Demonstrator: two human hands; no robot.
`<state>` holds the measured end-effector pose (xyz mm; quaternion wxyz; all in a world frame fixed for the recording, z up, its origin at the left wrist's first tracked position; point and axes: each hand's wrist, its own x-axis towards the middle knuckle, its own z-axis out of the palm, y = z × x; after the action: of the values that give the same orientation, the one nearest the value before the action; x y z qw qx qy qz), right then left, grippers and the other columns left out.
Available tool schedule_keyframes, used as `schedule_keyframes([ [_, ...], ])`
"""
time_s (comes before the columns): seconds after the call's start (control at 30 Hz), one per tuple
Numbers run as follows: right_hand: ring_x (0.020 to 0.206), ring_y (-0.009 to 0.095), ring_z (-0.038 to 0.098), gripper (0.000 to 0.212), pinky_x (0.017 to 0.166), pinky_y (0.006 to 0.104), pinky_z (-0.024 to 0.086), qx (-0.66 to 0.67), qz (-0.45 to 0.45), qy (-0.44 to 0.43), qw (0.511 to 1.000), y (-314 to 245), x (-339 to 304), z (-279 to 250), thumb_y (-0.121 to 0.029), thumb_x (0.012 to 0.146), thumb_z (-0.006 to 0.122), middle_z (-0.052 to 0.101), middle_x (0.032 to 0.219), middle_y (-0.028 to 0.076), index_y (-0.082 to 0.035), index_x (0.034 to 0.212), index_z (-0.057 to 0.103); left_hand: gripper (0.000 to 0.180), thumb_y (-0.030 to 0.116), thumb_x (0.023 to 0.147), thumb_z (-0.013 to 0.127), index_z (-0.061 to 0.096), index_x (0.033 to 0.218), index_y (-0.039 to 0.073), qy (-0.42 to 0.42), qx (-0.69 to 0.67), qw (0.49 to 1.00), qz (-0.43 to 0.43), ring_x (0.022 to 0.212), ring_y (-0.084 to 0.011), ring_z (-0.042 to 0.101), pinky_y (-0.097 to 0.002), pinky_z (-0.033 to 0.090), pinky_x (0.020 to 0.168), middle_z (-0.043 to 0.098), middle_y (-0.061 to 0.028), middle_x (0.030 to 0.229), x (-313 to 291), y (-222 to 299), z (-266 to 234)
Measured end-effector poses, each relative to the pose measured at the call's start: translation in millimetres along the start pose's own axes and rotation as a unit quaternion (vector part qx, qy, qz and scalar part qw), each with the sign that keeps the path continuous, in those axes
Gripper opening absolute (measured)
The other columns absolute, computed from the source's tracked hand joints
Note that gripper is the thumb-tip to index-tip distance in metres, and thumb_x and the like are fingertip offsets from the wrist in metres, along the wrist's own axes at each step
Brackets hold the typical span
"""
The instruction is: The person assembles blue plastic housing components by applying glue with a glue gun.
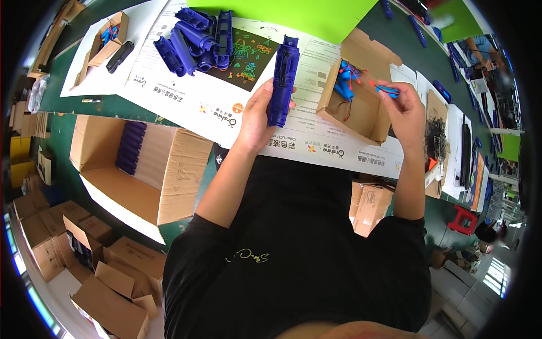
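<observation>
The left hand (261, 110) grips a long blue housing (282, 82), fingers clamped round its lower half, so the piece stands nearly upright above the printed sheets (316, 144) on the worktop (107, 107). The right hand (403, 107) pinches a small blue part with red wires (387, 89) between thumb and fingertips, fingers together on it, just at 3 o'clock of the open carton (367, 121) that holds more wired parts (344, 79).

The likeliest slip, judging from this pose, is the thin wires: they trail loose from the pinch, and could snag on the carton's flap or tangle with the wired parts lying at 9 o'clock of the hand. A tug might then pull a wire off its part. The housing is held low and one-handed, so its top end could swing and knock the carton's near wall. The pile of blue housings (195, 37) at 11 o'clock sits well apart and looks safe. The big box (175, 169) at 8 o'clock hangs past the worktop edge; an elbow could nudge it
</observation>
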<state>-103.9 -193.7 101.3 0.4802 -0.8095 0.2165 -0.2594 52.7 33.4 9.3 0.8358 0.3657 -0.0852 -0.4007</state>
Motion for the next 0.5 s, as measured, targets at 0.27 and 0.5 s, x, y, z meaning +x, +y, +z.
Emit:
schedule_keyframes([
  [0.27, 0.096, 0.017, 0.061, 0.029, 0.081, 0.0272, 0.052, 0.179, -0.031, -0.202, 0.962, -11.6, -28.3, 61.2, 0.016, 0.073, 0.056, 0.053, 0.112, 0.009, 0.003, 0.099, 0.060, 0.039, 0.023, 0.098, 0.029, 0.050, 0.119, -0.002, -0.012, -0.007, 1.000, -0.010, 0.072, -0.0122, 0.055, -0.0259, 0.044, 0.069, 0.061, -0.0104, 0.099, 1.9, -6.3, -3.4],
  [0.5, 0.100, 0.023, 0.061, 0.023, 0.090, 0.0336, 0.049, 0.437, 0.218, -0.226, 0.843, -9.0, -32.3, 94.2, 0.007, 0.082, 0.060, 0.057, 0.111, 0.012, 0.003, 0.104, 0.060, 0.039, 0.024, 0.097, 0.030, 0.050, 0.119, -0.002, 0.006, -0.005, 1.000, -0.001, 0.073, -0.0122, 0.054, -0.0265, 0.044, 0.068, 0.061, -0.0102, 0.099, 0.6, -5.0, -1.5],
])
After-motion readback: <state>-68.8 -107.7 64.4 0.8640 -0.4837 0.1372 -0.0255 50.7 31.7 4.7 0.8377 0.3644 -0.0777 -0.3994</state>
